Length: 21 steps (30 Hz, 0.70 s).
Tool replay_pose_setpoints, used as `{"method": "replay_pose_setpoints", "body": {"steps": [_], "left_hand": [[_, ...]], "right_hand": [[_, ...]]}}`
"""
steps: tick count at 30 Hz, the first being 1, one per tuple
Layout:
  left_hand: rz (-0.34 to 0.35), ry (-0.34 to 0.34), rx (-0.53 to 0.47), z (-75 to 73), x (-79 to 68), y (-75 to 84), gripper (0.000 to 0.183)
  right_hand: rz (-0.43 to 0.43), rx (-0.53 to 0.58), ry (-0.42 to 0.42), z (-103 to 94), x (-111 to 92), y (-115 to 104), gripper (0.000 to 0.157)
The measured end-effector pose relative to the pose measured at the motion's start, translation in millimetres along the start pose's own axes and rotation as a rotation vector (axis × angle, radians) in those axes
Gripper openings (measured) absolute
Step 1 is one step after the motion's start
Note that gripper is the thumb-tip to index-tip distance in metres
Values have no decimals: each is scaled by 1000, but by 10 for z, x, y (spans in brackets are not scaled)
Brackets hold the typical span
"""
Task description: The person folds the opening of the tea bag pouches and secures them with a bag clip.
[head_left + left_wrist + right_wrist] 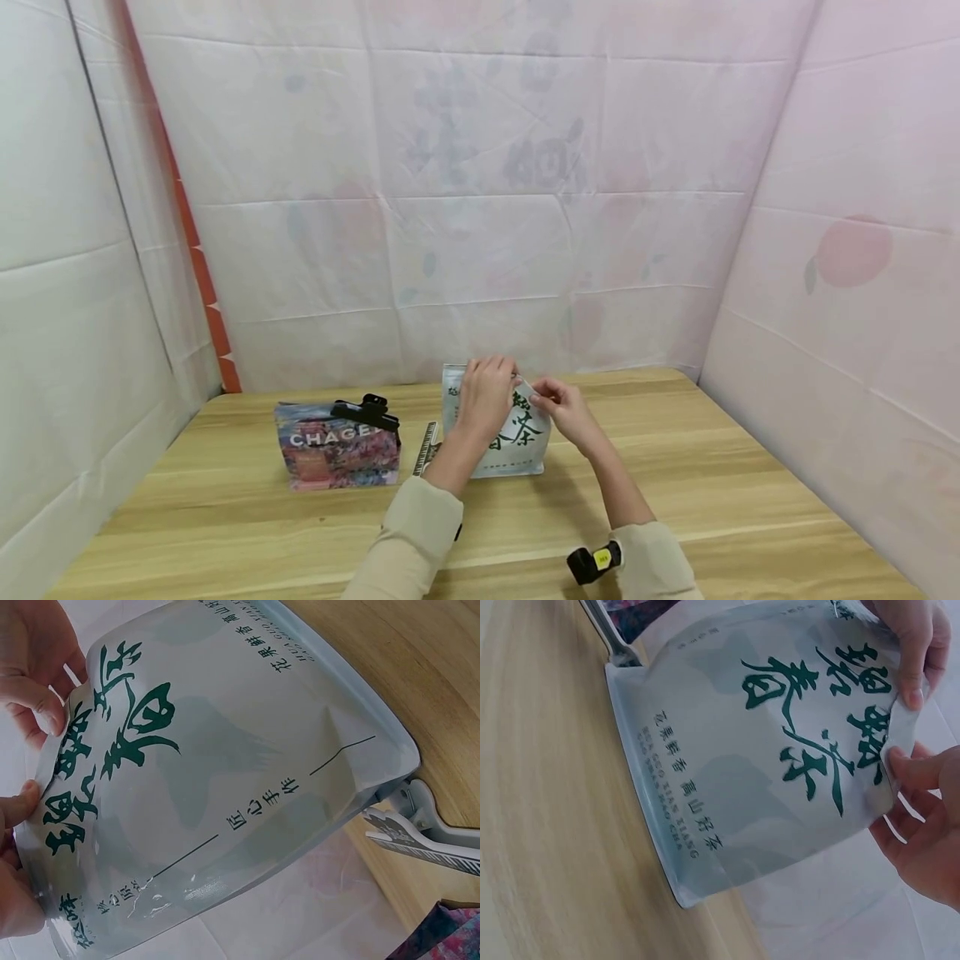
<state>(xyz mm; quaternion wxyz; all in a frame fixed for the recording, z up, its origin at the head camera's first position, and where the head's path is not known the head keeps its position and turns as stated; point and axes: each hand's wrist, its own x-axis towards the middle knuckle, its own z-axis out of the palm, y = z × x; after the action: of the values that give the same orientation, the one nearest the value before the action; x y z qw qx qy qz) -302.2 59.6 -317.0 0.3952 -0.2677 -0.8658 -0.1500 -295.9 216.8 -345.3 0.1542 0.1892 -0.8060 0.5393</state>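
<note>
A pale tea bag (517, 454) with dark green characters stands on the table, its top edge between my two hands. My left hand (483, 404) pinches that top edge near the middle, thumb on the printed front in the left wrist view. At the upper right corner, my right hand (566, 412) pinches the edge between thumb and fingers. In the right wrist view the top of the bag (742, 780) bends over a little between the two thumbs. Beside the bag's lower left lies a white clip (424, 829) with a dark striped edge.
To the left stands a colourful floral bag (341, 454) with a black clip (367, 411) across its top. The wooden table (247, 542) ends at a pale cloth wall (480, 250) behind. A black device with a yellow label (594, 562) is at the right wrist.
</note>
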Motion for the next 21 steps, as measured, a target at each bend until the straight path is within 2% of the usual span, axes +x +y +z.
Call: {"method": "replay_pose_setpoints", "body": {"steps": [6, 10, 14, 21], "left_hand": [[-9, -11, 5, -21, -4, -7, 11], [-14, -32, 7, -30, 3, -6, 11], [-37, -59, -23, -41, 15, -6, 11], [-42, -100, -70, -60, 24, -11, 10]], "right_hand": [[-48, -50, -70, -95, 2, 66, 18], [-52, -82, -73, -133, 0, 102, 18], [-46, -112, -37, -115, -6, 71, 15], [-43, -165, 60, -20, -90, -241, 6]]}}
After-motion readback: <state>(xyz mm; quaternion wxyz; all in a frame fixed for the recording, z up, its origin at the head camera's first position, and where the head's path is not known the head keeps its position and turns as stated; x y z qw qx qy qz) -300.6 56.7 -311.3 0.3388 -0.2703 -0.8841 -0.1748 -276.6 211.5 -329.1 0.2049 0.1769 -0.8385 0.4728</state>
